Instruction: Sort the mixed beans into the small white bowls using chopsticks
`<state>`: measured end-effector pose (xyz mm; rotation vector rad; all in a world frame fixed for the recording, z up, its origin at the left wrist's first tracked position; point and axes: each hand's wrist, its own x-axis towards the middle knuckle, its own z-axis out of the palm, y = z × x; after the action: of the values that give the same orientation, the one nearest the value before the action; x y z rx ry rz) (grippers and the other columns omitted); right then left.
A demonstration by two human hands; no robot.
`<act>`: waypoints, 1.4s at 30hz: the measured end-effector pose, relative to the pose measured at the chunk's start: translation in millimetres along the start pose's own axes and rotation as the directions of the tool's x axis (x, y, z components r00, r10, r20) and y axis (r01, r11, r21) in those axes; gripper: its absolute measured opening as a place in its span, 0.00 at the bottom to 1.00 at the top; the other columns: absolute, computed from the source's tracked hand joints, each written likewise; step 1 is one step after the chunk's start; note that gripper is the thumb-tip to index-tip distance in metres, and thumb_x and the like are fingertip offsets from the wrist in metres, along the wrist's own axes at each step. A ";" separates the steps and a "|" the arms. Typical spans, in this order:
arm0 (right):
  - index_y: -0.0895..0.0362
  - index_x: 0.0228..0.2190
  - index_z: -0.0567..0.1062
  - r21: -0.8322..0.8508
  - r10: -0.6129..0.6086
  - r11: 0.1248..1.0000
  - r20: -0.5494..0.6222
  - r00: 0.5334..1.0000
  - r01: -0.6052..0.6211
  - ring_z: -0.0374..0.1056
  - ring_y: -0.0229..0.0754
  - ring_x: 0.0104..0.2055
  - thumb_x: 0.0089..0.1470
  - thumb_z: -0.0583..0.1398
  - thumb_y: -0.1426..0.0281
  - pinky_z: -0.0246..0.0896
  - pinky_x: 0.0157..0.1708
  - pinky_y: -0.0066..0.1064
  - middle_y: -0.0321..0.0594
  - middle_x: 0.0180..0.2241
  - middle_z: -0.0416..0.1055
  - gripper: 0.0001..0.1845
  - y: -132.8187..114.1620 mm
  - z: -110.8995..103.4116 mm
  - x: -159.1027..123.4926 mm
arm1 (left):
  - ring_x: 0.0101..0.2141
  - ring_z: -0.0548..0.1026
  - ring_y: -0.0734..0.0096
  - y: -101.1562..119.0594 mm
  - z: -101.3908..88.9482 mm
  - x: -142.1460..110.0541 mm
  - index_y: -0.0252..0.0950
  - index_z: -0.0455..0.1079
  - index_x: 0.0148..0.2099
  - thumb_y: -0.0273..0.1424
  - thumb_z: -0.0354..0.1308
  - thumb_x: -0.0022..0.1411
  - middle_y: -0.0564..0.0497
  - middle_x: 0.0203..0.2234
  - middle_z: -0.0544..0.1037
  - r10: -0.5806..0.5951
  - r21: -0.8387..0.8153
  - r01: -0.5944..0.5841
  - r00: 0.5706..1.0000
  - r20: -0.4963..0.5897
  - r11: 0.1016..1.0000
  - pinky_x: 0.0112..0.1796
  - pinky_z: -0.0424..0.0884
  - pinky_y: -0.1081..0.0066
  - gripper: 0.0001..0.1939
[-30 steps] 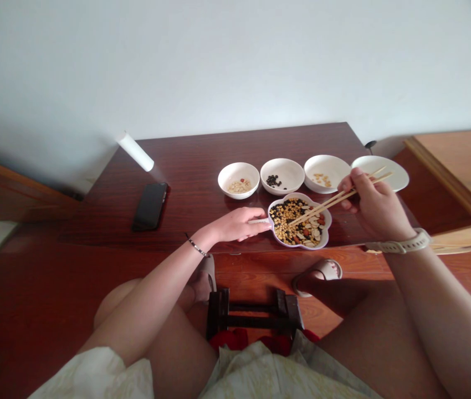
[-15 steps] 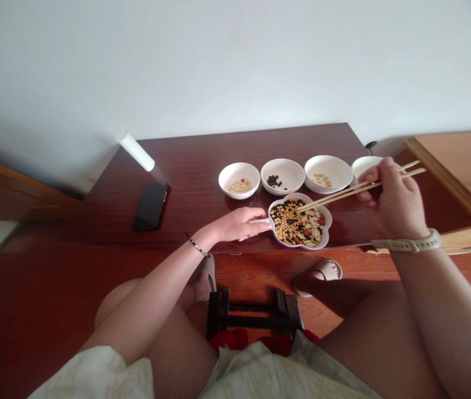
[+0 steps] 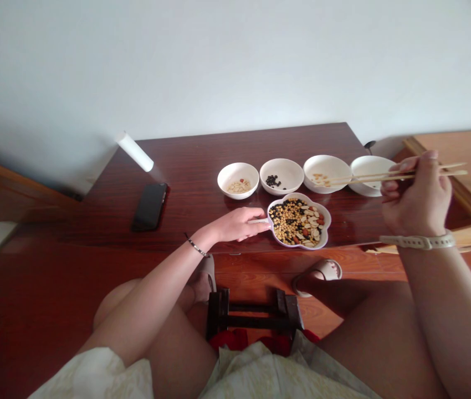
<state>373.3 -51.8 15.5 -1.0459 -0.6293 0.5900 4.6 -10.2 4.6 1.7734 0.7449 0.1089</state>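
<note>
My left hand (image 3: 241,224) is closed around the short handle of a white flower-shaped dish (image 3: 326,235), which holds mixed yellow beans, black beans and nuts. In my right hand (image 3: 420,194) is a pair of chopsticks (image 3: 366,178), their tips over the third white bowl (image 3: 327,163), where a few yellow beans lie. Whether the tips hold a bean is too small to tell. Left of it, one bowl (image 3: 293,180) has black beans and another bowl (image 3: 238,170) has pale nut pieces. The fourth bowl (image 3: 370,164) is partly hidden by my right hand.
A black phone (image 3: 150,206) and a white cylinder (image 3: 134,151) lie on the left of the dark wooden table (image 3: 194,160). The wall rises behind it. A lighter wooden piece of furniture (image 3: 460,149) stands at the right, and a dark stool (image 3: 254,318) is below, between my legs.
My right hand has moved right, carrying the chopsticks. Their tips have gone from the flower-shaped dish to the third bowl. The left hand keeps its grip on the handle.
</note>
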 end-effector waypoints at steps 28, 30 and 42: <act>0.55 0.28 0.73 -0.316 0.019 0.944 0.328 0.944 0.091 0.63 0.34 0.18 0.70 0.62 0.47 0.56 0.16 0.24 0.35 0.19 0.68 0.27 6.2 23.8 -39.1 | 0.21 0.68 0.78 4.6 0.4 1.6 0.38 0.68 0.43 0.55 0.57 0.74 0.54 0.30 0.73 -0.003 0.013 0.003 1.000 -0.002 1.000 0.22 0.61 0.75 0.23; 0.55 0.28 0.73 -0.315 0.003 0.943 0.323 0.946 0.105 0.63 0.34 0.18 0.70 0.62 0.46 0.55 0.16 0.24 0.35 0.20 0.68 0.28 6.1 24.2 -39.2 | 0.22 0.69 0.78 4.3 0.4 1.7 0.38 0.69 0.44 0.55 0.57 0.74 0.54 0.30 0.74 -0.005 0.014 0.005 1.000 -0.003 1.000 0.21 0.62 0.75 0.23; 0.55 0.27 0.72 -0.267 -0.040 0.955 0.309 0.950 0.127 0.63 0.33 0.18 0.69 0.62 0.48 0.53 0.14 0.24 0.36 0.23 0.68 0.27 4.7 24.7 -38.7 | 0.21 0.69 0.77 4.1 0.4 1.6 0.38 0.69 0.44 0.55 0.57 0.74 0.53 0.30 0.74 -0.005 0.028 0.005 1.000 -0.010 1.000 0.21 0.62 0.74 0.24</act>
<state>328.5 -62.7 12.8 -1.2007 -1.0473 0.5998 7.8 -10.3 7.6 1.7983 0.7615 0.1050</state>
